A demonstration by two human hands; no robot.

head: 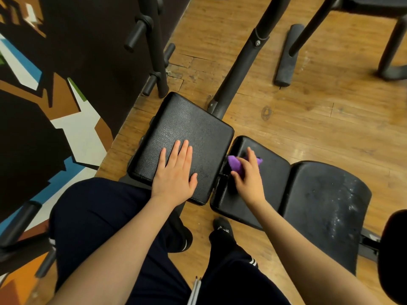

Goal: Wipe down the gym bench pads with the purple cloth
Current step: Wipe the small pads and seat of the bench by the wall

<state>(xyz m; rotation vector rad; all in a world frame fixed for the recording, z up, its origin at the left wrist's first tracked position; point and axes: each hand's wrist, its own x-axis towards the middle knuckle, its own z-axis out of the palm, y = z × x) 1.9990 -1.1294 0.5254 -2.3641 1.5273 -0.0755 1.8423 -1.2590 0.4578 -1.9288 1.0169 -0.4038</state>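
Both hands are down on the black pads. Left hand lies flat with fingers straight on the big square pad, holding nothing. Right hand grips the purple cloth and presses it on the next pad, near the gap between them.

The left hand lies flat, palm down, fingers straight and slightly spread, on the square bench pad. Its bare forearm runs back toward the body. Just right of that pad, the right hand curls over the purple cloth, wrist bent, forearm bare.
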